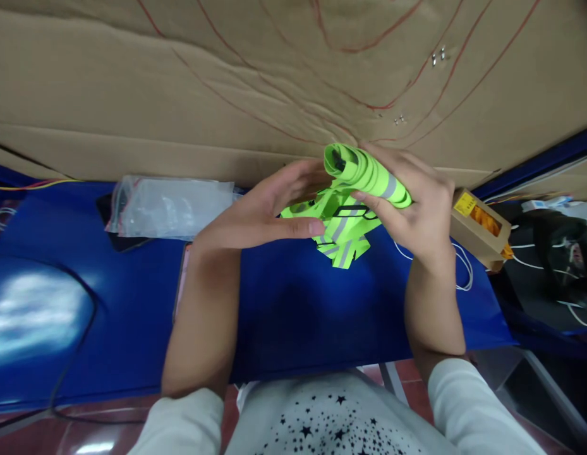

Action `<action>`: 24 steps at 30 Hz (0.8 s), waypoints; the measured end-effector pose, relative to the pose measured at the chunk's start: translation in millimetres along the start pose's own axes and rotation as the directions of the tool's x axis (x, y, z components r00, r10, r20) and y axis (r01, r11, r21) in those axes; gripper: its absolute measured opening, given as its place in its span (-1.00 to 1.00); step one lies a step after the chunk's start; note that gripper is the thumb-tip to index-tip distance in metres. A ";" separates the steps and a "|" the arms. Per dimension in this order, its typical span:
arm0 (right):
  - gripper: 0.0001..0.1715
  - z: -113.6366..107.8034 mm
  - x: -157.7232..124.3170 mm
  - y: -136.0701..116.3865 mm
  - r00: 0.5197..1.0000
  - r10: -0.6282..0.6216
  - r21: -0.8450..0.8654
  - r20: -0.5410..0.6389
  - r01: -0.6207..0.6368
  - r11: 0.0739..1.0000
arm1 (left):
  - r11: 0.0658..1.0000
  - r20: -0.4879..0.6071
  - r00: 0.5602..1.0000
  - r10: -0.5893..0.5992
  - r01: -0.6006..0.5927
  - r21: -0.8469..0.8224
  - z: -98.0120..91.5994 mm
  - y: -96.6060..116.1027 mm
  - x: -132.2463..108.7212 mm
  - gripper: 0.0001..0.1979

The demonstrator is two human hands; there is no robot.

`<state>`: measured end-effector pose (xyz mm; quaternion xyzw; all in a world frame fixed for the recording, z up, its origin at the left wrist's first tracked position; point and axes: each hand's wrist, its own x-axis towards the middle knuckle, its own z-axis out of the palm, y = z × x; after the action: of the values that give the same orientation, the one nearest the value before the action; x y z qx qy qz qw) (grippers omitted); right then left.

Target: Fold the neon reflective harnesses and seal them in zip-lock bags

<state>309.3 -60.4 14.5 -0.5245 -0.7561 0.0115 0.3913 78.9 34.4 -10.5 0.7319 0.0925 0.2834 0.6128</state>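
Note:
A bundle of neon yellow-green reflective strap point(340, 218) with grey stripes and black buckles is held up over the blue table. My right hand point(411, 196) is closed around its rolled upper part, thumb in front and fingers behind. Loose loops of the strap hang below the roll, with a black rectangular buckle showing. My left hand point(278, 212) is beside these loops with its thumb stretched out and its fingers apart from it. The left fingertips are partly hidden behind the strap, and whether they touch it cannot be told.
The blue tabletop point(293, 316) meets a brown cardboard panel point(179, 95) with red lines. Clear plastic bags point(172, 205) lie at left on a dark flat object, near a phone point(182, 281). A small cardboard box point(483, 227) and white cable point(466, 268) are at right. A black cable point(84, 316) crosses the left side.

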 end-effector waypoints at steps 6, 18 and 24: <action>-0.36 11.2 -5.8 -2.8 0.998 -0.058 -0.017 0.014 0.059 0.998 | 0.997 -0.126 0.992 0.000 0.010 0.080 42.8 -22.9 20.7 -0.57; -0.43 2.7 3.5 -14.3 0.933 0.346 0.062 0.095 -0.353 0.934 | 0.967 0.166 0.954 -0.251 0.240 0.088 31.3 -44.0 19.2 -0.62; -0.42 -6.6 -0.5 -36.8 0.915 0.403 0.037 0.004 -0.403 0.914 | 0.954 0.155 0.944 -0.292 0.277 0.110 23.4 -27.4 20.1 -0.65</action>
<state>284.6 -80.0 34.5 -0.6617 -0.6306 0.1050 0.3916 113.6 30.7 -32.5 0.7582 0.1569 0.1241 0.6206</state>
